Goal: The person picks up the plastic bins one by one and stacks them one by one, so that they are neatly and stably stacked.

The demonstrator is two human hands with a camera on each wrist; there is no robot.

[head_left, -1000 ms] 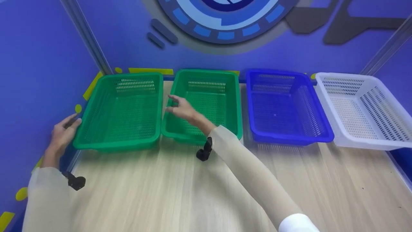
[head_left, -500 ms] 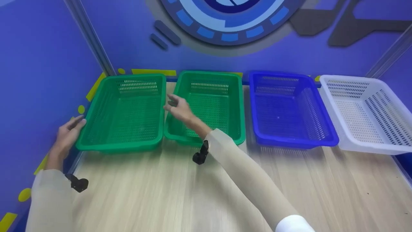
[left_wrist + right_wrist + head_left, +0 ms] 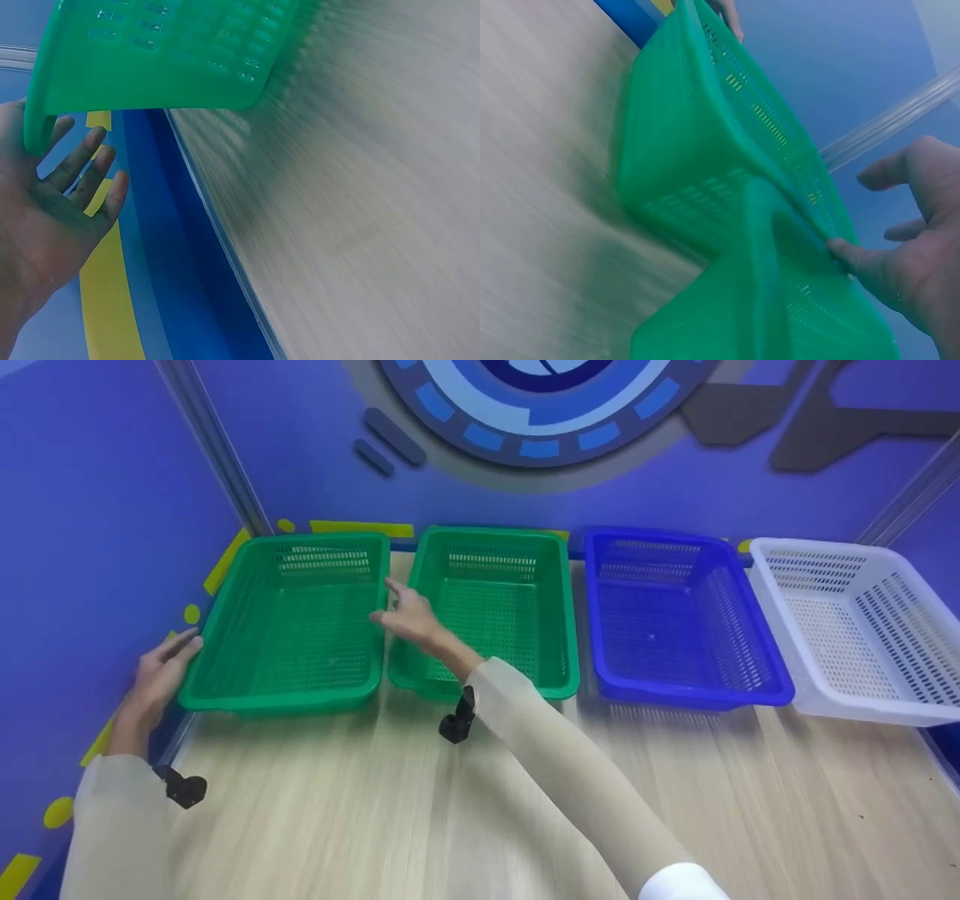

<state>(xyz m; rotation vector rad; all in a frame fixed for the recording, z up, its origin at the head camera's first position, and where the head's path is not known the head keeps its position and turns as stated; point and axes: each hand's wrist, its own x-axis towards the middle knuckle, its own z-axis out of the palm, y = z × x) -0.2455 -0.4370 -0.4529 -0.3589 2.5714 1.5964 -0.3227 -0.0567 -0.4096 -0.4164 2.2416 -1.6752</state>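
An empty green plastic basket [image 3: 300, 702] with slotted walls stands at the left of the row. My left hand [image 3: 157, 671] is at its left rim, thumb along the edge. In the left wrist view that hand's fingers [image 3: 90, 174] are spread and fairly straight, reaching below and outside the rim. Over the gap between this basket and a second green basket [image 3: 491, 619], my right hand [image 3: 411, 619] is at the first basket's right rim. In the right wrist view the right hand [image 3: 919, 251] has its thumb right at the rim, the other fingers loosely bent and apart.
Right of the green pair stand a blue basket [image 3: 656, 634] and a white basket [image 3: 840, 649]. All rest along the back of a light wood table [image 3: 360, 810]. A blue panel [image 3: 82, 510] rises close at the left, another behind the row.
My right hand has moved left, from over the second green basket toward the first one's right rim. The left hand has come in slightly to the left rim. The view has shifted a little.
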